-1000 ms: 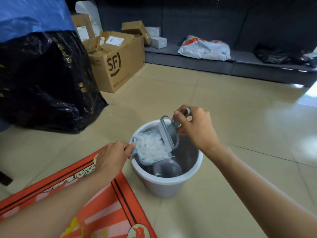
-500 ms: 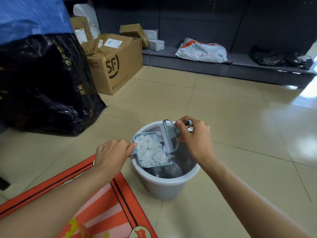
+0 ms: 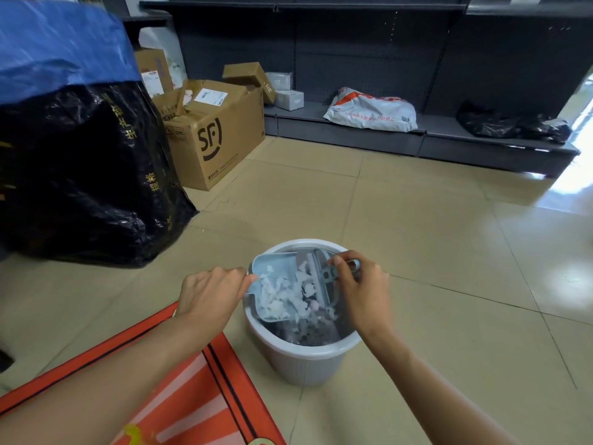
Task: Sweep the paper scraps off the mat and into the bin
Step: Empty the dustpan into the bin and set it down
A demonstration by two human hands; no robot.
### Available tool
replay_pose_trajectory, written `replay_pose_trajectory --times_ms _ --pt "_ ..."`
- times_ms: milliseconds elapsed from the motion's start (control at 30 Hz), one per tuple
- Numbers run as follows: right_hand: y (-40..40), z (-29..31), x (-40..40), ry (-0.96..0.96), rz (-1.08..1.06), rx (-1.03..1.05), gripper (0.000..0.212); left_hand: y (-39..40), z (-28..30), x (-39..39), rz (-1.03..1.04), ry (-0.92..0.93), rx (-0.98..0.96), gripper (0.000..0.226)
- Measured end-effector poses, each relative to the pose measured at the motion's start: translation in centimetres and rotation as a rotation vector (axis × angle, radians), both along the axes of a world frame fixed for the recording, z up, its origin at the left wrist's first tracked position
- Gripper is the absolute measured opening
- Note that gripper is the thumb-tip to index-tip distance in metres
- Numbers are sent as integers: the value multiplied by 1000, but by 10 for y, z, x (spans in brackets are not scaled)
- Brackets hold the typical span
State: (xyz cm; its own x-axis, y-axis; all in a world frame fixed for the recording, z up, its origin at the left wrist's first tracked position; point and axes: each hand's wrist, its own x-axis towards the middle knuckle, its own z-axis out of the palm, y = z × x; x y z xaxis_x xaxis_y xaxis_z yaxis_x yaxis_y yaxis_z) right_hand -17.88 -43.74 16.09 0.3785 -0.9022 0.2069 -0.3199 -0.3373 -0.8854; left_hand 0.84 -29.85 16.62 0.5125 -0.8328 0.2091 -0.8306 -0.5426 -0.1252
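Observation:
A grey plastic bin (image 3: 305, 361) stands on the tiled floor beside the corner of the red mat (image 3: 199, 396). My left hand (image 3: 211, 293) grips the handle of a light blue dustpan (image 3: 268, 268), tilted over the bin's mouth. White paper scraps (image 3: 282, 293) lie in the pan and slide off its lower edge; some are blurred inside the bin. My right hand (image 3: 362, 290) holds a small blue brush (image 3: 324, 277) against the scraps at the pan's right side.
A big black bag (image 3: 86, 175) with a blue cover stands at the left. Cardboard boxes (image 3: 215, 133) sit behind it. A low dark shelf (image 3: 417, 139) along the back wall carries a white bag and black bags. Tiled floor stretches to the right.
The dustpan has tipped further and the brush has pushed the scraps down; scraps now fall into the bin. The view has tilted up slightly.

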Motion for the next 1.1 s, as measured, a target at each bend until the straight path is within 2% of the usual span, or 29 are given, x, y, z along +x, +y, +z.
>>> replay_pose_trajectory --times_ms 167,333,533,767,967,1100 --pt "5 7 -1 -196 -37 61 22 -4 8 -6 -56 -93 54 36" --pt "22 6 9 -423 -11 266 22 -10 4 -11 -92 -13 124 25" --pt "32 -22 8 -255 -4 155 19 -15 10 -17 -96 52 101 25" --pt "21 -36 -3 -307 -154 208 21 -15 11 -18 -92 38 131 15" --pt "33 -24 -1 -418 -59 273 23 -16 8 -19 -88 52 142 13" --pt "29 -33 3 -288 -73 192 22 -15 15 -21 -126 50 77 18"
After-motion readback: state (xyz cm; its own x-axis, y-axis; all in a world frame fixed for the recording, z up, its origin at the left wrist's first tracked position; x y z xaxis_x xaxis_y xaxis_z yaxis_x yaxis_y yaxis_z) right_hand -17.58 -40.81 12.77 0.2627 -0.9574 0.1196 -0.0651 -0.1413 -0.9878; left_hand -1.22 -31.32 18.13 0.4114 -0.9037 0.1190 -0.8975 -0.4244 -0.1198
